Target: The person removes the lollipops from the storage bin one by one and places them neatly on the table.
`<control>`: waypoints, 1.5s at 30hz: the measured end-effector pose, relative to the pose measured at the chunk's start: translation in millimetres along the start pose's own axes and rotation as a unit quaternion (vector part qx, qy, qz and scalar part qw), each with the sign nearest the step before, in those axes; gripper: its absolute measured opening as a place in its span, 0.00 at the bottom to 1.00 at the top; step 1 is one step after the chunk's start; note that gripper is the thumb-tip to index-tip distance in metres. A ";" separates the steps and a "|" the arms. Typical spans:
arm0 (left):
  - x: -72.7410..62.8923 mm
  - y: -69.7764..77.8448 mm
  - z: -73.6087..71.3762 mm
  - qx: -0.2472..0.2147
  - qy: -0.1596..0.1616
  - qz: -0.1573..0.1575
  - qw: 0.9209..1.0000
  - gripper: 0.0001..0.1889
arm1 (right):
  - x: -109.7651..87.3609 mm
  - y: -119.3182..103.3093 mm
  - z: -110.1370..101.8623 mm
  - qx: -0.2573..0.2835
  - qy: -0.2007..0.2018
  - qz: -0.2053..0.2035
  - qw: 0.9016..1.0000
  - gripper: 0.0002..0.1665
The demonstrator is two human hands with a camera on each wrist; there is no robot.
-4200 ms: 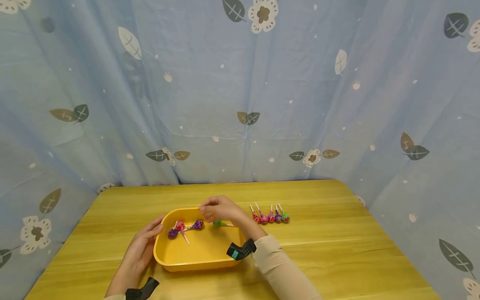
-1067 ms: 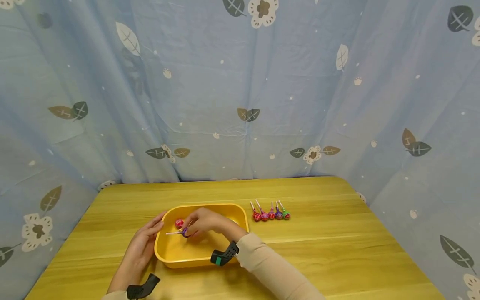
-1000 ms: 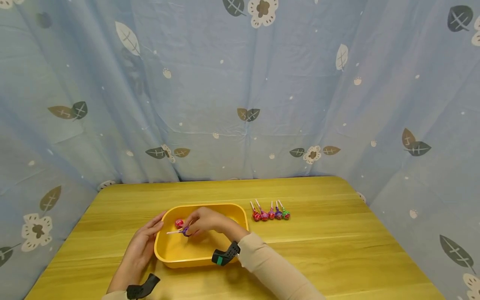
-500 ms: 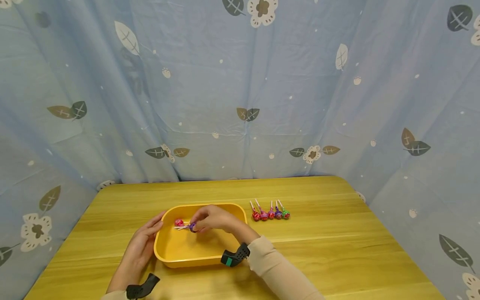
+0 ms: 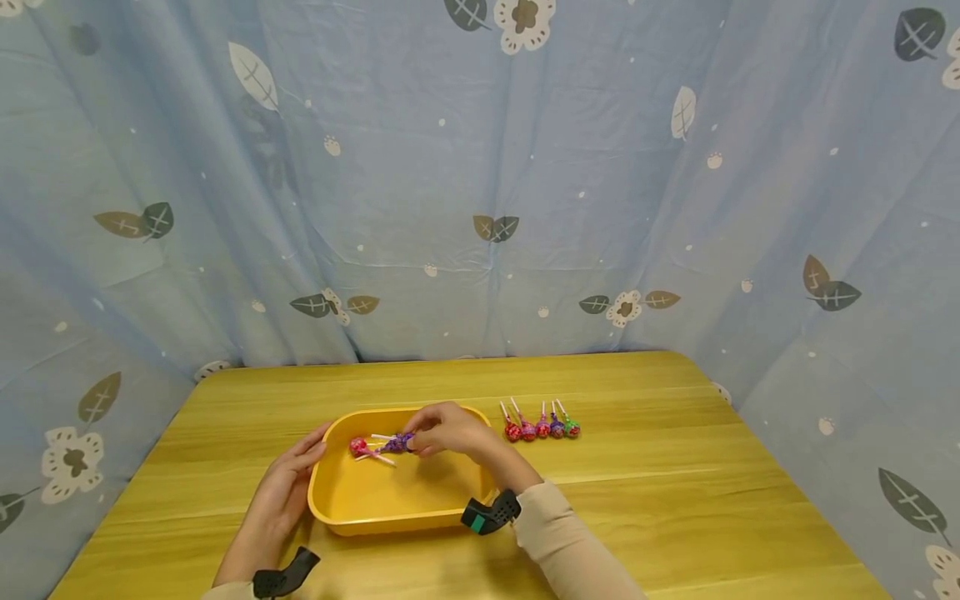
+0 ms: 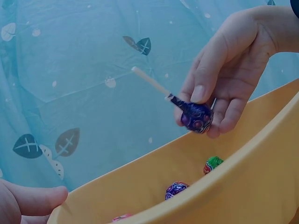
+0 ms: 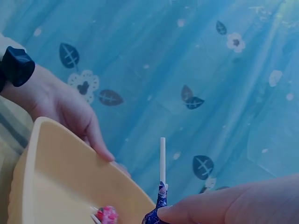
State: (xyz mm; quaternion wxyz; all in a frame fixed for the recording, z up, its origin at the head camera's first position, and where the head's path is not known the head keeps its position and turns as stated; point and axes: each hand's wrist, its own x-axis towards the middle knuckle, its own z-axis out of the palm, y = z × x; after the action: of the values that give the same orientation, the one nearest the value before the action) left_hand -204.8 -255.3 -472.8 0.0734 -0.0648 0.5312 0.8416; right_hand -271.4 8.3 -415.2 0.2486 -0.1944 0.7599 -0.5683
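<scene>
My right hand (image 5: pixel 461 435) is over the yellow plastic tub (image 5: pixel 397 525), pinching a purple-wrapped lollipop (image 6: pixel 198 118) by its round head, thumb on the near side. Its white stick points up in the right wrist view. At the tub's left end, my left hand (image 5: pixel 283 490) lies against the outer wall, fingers fairly straight at the rim. Inside the tub are a pink lollipop (image 5: pixel 358 447), another purple lollipop (image 6: pixel 176 189) and a green one (image 6: pixel 213 164). In the head view, my right hand hides the green one.
To the right of the tub, several lollipops (image 5: pixel 528 432) lie in a row on the wooden table (image 5: pixel 660 483), sticks pointing away. A blue curtain (image 5: pixel 420 167) with leaf and flower prints hangs behind and around the table.
My right hand has moved right and away from me within the tub, carrying the purple lollipop. More of the pink and the other purple lollipop shows. My left hand stays put.
</scene>
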 end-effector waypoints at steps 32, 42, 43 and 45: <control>-0.6 4.4 4.5 -0.013 0.003 -0.007 1.000 0.18 | -40.2 4.5 -37.7 0.050 0.087 -0.026 0.995 0.14; 1.6 -0.4 -0.7 0.000 0.004 -0.005 1.000 0.18 | -43.5 9.7 -43.7 0.044 0.100 -0.026 0.994 0.14; 1.3 -0.5 -0.8 -0.001 0.002 -0.003 1.000 0.17 | -44.0 9.6 -44.7 0.045 0.102 -0.026 0.993 0.14; 0.4 -0.2 0.1 -0.006 0.000 -0.003 1.000 0.16 | -45.3 9.7 -47.2 0.046 0.109 -0.026 0.993 0.14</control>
State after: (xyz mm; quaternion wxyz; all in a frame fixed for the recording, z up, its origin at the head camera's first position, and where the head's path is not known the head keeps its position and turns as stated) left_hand -205.2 -255.1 -473.0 0.0752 -0.0667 0.5258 0.8446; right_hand -263.5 73.4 -406.5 0.1579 -0.1398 0.7501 -0.6267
